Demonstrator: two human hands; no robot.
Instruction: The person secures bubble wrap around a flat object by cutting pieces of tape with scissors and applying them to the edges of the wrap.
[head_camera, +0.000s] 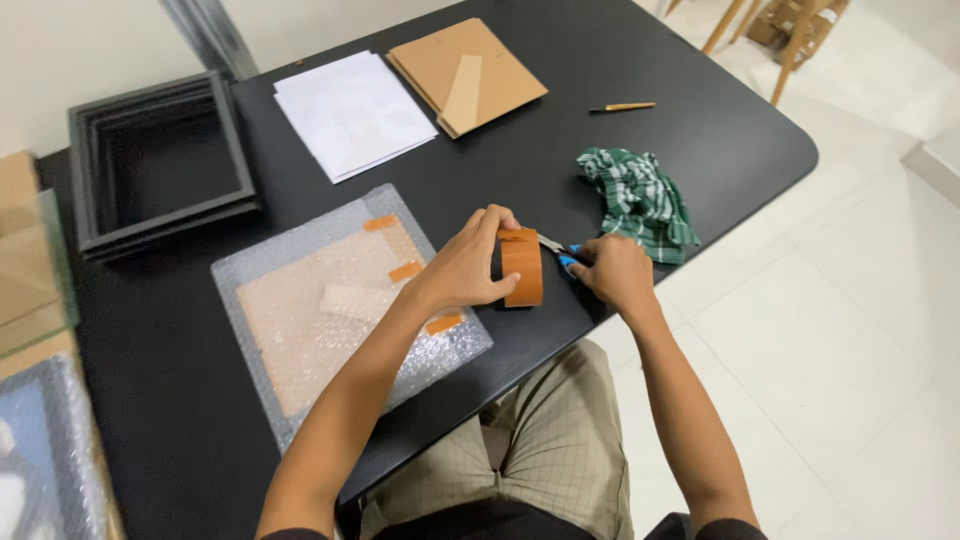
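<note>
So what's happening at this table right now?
A person sits at a black table. The left hand grips a roll of brown tape, and the right hand holds blue-handled scissors at the roll's edge. Beside them lies a flat bubble-wrapped package with three tape pieces already on it. A green checked cloth lies nearby.

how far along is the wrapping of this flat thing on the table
Done: the flat item in bubble wrap already carries three strips of brown tape. In hand: the left hand holds the tape roll while the right hand works blue-handled scissors at it. Left: probably more strips; other edges show none.
</note>
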